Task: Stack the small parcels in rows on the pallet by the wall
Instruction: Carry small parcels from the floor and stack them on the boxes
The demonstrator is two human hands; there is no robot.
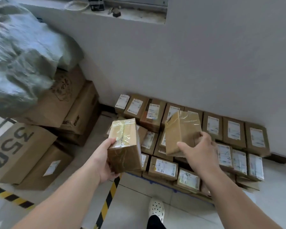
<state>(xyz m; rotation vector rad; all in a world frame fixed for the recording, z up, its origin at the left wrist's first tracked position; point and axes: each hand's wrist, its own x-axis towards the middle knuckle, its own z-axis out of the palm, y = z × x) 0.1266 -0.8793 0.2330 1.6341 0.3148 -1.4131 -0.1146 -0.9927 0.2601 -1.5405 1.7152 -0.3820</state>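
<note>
With the left hand gripping a taped parcel upright and the right hand clasping a tilted parcel above the parcel rows by the wall, level each, label up, before seating it flush against neighbours.

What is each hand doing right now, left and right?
Left hand: closed around a taped cardboard parcel, held upright.
Right hand: gripping a second taped parcel, tilted, above the rows of stacked parcels.
</note>
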